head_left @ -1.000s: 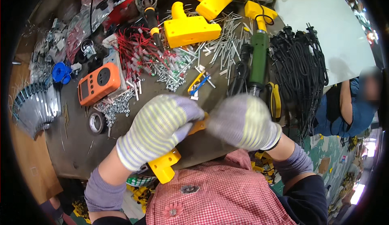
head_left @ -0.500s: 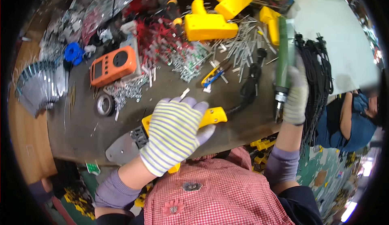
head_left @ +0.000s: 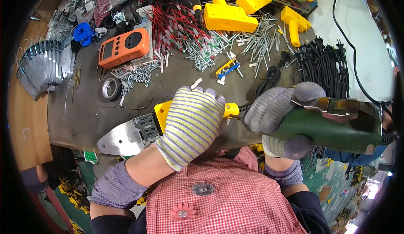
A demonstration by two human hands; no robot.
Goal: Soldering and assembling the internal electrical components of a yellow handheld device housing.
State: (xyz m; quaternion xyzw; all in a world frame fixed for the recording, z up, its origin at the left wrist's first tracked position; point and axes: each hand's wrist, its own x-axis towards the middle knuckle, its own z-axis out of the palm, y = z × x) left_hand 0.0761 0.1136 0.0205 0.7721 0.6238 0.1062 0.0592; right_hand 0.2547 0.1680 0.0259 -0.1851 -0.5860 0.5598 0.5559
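Note:
My left hand (head_left: 191, 124), in a yellow-and-grey striped glove, is closed over a yellow plastic handle (head_left: 161, 112). A flat, pointed metal plate (head_left: 120, 139) sticks out of the handle's left end, and a black cord leaves its right end. In my right hand (head_left: 271, 109), also gloved, lies a dark green electric screwdriver (head_left: 336, 128), held nearly level. Its tip points left at the handle's right end; my fingers partly hide the spot, so I cannot tell whether it touches.
Beyond my hands lie an orange meter (head_left: 124, 46), a tape roll (head_left: 111, 89), small nuts, red wires (head_left: 168, 23) and metal pins (head_left: 263, 40). Yellow housings (head_left: 230, 18) stand at the back. Bundled black cords (head_left: 322, 65) lie right, metal plates (head_left: 42, 67) left.
The electric screwdriver has swung from upright at the right to nearly level, its tip now by the handle's right end. My left hand and the handle have shifted slightly.

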